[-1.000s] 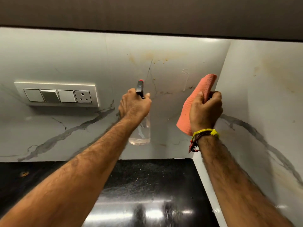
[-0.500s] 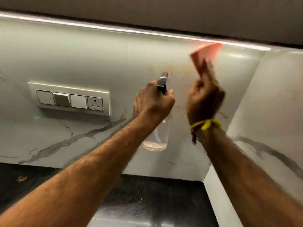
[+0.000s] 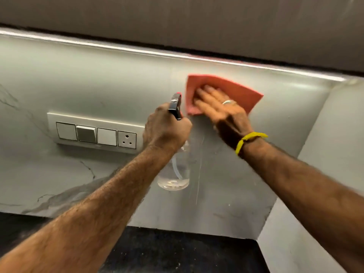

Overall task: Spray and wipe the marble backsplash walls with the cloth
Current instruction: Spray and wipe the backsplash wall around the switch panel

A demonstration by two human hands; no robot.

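Half a second ago the right hand (image 3: 218, 109) held the cloth (image 3: 224, 93) bunched and lifted off the wall; now the cloth lies spread flat on the marble backsplash (image 3: 98, 79), high up under the lit cabinet edge, with straight fingers pressing it to the stone; the left hand (image 3: 165, 131) has kept its place, fingers wrapped round the neck of the spray bottle (image 3: 174, 174), which hangs just beside the wall with a little clear liquid in its base; thin runs of liquid streak the marble below the cloth. Wiping seems to be the step in hand; to do it well, the palm should probably stay flat so the whole cloth bears on the stone; strokes would best go downward to catch the runs before they reach the dark table (image 3: 177, 251); the switch panel (image 3: 96, 133) at the left, with its socket, is best kept dry; the side wall (image 3: 334, 154) at the right looks yet to be wiped.
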